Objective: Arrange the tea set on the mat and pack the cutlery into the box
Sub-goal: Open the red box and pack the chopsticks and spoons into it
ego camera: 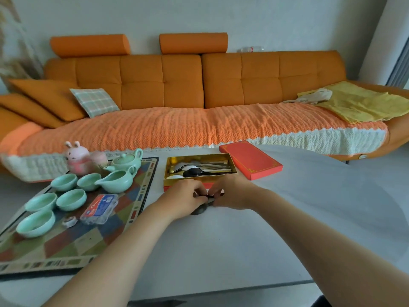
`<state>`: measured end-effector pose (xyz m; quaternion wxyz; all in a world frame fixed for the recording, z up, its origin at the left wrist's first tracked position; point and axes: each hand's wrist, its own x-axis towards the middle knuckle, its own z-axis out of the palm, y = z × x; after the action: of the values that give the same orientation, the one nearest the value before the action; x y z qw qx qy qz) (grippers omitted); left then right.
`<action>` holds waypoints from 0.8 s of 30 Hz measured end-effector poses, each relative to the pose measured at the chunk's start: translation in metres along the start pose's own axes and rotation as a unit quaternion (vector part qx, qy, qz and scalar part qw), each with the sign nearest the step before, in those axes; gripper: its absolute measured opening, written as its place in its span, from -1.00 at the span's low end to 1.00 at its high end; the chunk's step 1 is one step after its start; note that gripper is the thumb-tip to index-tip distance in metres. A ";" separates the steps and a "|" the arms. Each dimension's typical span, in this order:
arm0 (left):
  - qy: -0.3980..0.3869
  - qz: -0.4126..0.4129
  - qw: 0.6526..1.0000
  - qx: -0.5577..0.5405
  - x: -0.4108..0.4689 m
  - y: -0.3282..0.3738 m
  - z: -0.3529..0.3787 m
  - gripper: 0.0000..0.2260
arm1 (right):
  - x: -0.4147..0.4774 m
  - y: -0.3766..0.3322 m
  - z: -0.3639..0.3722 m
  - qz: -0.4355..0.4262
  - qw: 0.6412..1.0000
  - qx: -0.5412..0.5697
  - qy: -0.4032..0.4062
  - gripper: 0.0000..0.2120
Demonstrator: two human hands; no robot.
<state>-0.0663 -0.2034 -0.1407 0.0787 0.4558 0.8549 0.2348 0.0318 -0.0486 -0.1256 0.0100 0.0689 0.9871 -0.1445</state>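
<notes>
A patterned mat (73, 244) on the left of the white table carries a mint-green teapot (127, 161), a pitcher (118, 180) and several green cups (71, 199). The gold-lined red box (177, 181) stands open in the middle with spoons and chopsticks (200, 170) inside. Just in front of the box, my left hand (187, 199) and my right hand (230, 193) meet over a dark spoon (199, 211). Both pinch its handle while its bowl rests on the table below my left hand.
The red box lid (251, 159) lies to the right of the box. A pink rabbit toy (76, 158), a clear plastic case (99, 209) and a small wrapped item (69, 221) sit on or by the mat. An orange sofa (199, 89) runs behind the table.
</notes>
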 end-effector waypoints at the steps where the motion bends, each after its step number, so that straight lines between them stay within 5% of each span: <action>1: 0.002 -0.002 1.000 0.003 0.001 -0.001 0.000 -0.82 | 0.001 0.000 -0.002 0.000 1.000 0.008 -0.001 -0.72; 4: -0.011 0.000 0.999 0.050 0.005 -0.002 -0.001 -0.68 | 0.004 0.003 -0.004 0.016 0.999 0.034 0.017 -0.76; 13: -0.025 -0.005 1.000 0.017 0.008 -0.010 -0.011 -0.82 | 0.017 -0.003 0.002 0.005 0.999 -0.019 0.032 -0.84; 18: 0.044 -0.019 0.988 -0.150 0.016 -0.015 -0.032 -0.84 | 0.020 0.000 -0.012 -0.002 0.993 0.064 0.101 -0.85; 24: 0.167 -0.029 0.969 -0.180 0.031 -0.028 -0.039 -0.82 | 0.039 0.008 -0.016 0.026 0.977 0.108 0.181 -0.74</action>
<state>-0.1185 -0.2042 -0.1175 0.0223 0.3634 0.8124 0.4555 -0.0054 -0.0317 -0.1143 -0.1727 0.1205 0.9489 -0.2351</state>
